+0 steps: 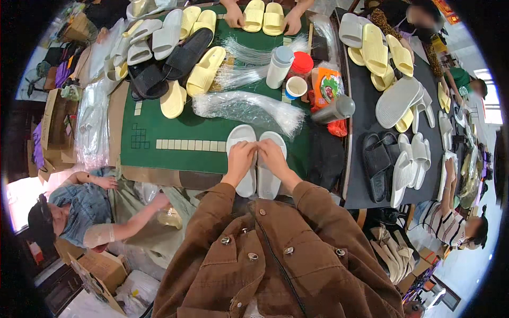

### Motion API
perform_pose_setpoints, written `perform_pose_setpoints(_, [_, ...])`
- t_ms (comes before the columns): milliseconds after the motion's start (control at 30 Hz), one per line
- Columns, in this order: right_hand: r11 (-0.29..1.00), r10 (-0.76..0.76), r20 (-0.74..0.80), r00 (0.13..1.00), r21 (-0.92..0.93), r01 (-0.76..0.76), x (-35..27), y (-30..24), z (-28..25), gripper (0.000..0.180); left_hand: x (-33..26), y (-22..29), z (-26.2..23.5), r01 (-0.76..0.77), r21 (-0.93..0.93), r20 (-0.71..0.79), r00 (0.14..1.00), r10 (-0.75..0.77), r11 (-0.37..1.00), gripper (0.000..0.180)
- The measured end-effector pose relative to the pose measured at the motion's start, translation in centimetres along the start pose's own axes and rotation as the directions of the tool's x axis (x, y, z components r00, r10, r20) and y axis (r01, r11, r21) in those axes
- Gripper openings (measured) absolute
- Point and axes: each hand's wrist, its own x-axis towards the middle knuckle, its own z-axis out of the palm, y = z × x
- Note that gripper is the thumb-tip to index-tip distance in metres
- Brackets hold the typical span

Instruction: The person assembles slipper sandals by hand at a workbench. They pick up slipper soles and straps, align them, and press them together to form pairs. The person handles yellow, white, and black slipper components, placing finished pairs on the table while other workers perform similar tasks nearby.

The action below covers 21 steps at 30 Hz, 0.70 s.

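A pair of pale grey slide slippers lies side by side at the near edge of the green table, straps away from me. Over the left slipper's strap, my left hand is closed, its fingertips at the gap between the two. My right hand mirrors it over the other strap, also closed. The fingertips of both hands meet at the inner strap edges; whatever they pinch is hidden or too fine to see. Just beyond lies a bundle of clear plastic strands in a clear bag.
Yellow slides and black slides pile up at the far left. A grey-lidded bottle, a paper cup and a dark tumbler stand right. Another person's hands hold yellow slides opposite. More slides cover the black table.
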Motion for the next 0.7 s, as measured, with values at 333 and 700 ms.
perform_pose_setpoints(333, [0.99,0.104,-0.111,0.988,0.103,-0.093,1.2,-1.1,-1.5,0.013,1.1,0.0,0.1,0.157,-0.169,0.052,0.987,-0.151,0.973,0.01])
perform_pose_setpoints(700, [0.033,0.62,-0.005,0.784,0.999,-0.019,3.1,-1.7,-5.7,0.004,0.1,-3.3,0.9,0.066,-0.032,0.054,0.996,-0.064,0.997,0.019])
